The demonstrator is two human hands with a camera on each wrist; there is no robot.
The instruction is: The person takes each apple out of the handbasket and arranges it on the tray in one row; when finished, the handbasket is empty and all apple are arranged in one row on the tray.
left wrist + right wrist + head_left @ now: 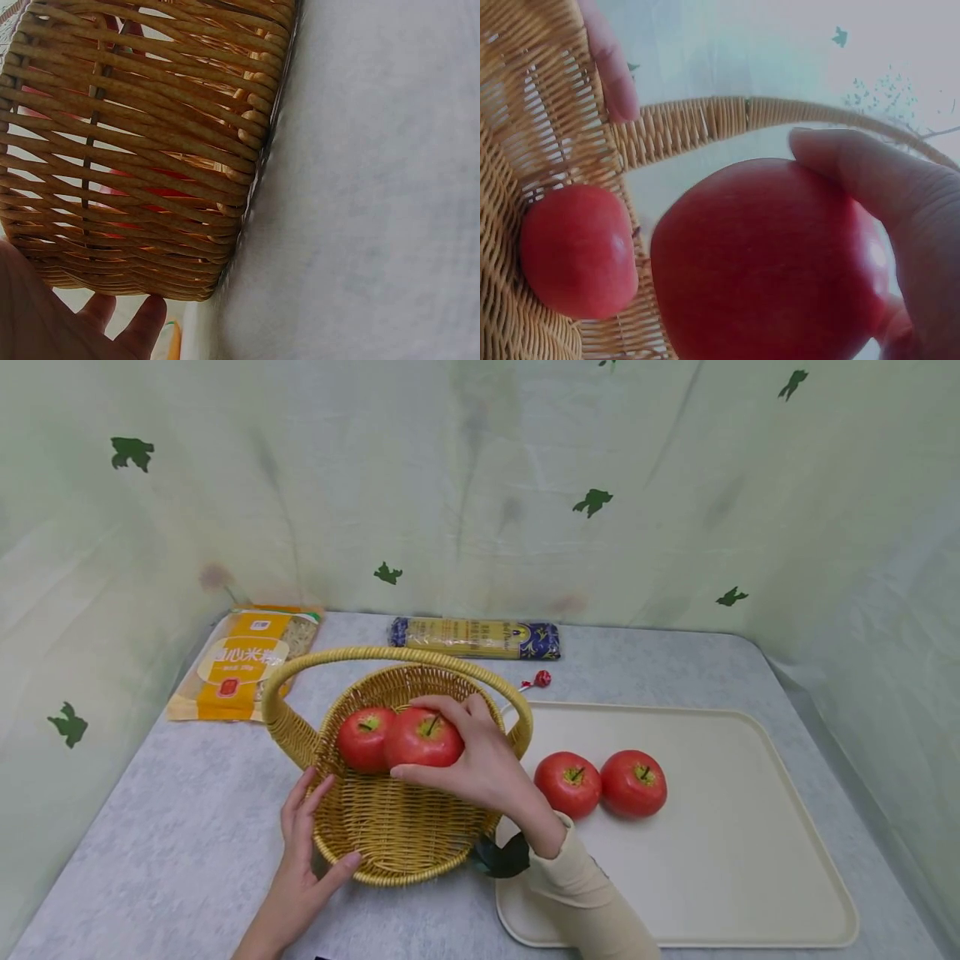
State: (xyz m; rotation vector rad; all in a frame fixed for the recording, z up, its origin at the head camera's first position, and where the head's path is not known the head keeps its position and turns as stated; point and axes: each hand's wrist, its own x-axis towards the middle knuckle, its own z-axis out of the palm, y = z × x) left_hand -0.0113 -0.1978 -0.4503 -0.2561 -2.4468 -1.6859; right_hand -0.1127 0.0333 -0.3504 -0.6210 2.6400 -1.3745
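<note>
- The right hand [486,758] holds the held apple [420,745], thumb on its near side and fingers round its far side.
- That apple is over the inside of the basket [405,831], right of the resting apple [362,752] and overlapping it in the head view; the right wrist view shows a gap between them.
- Round, with its stem upward, it has no clear long axis; bare weave lies on its near side.
- The left hand [298,864] has its fingers spread, touching the basket's left and near rim.
- Right of the basket, two apples [567,783] sit side by side on the tray [757,835], nearer the right hand than the left.
</note>
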